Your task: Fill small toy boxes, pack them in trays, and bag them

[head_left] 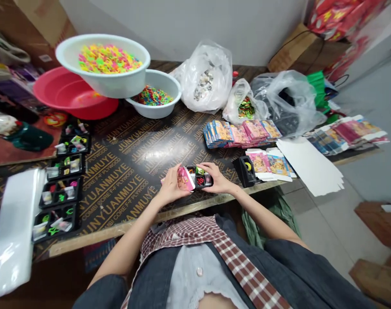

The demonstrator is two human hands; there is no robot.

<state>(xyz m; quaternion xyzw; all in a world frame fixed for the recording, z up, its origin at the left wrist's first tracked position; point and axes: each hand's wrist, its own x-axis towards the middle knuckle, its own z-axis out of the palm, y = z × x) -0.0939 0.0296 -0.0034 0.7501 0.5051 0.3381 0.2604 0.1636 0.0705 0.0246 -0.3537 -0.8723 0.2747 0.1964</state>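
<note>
So the left hand [173,185] and right hand [217,178] meet at 12 o'clock, just over the near edge of the plywood bench [127,171], with a black compartment tray [200,178] between them. Left fingers curl closed around a pink card [185,178] pressed against the tray's left end. The right hand is clamped on the tray's right end, thumb on top, a grip that keeps the compartments facing up and in view (whether the tray bears on the bench, I cannot tell). More filled trays [58,206] line up around 9 o'clock, within easy reach. Pink and blue printed boxes [237,134] stand stacked at 1 o'clock, near a flat white card blank [308,165]. Toward 11 o'clock, a white bowl [102,64] of bright plastic pieces sits perched over a red basin [69,96].
</note>
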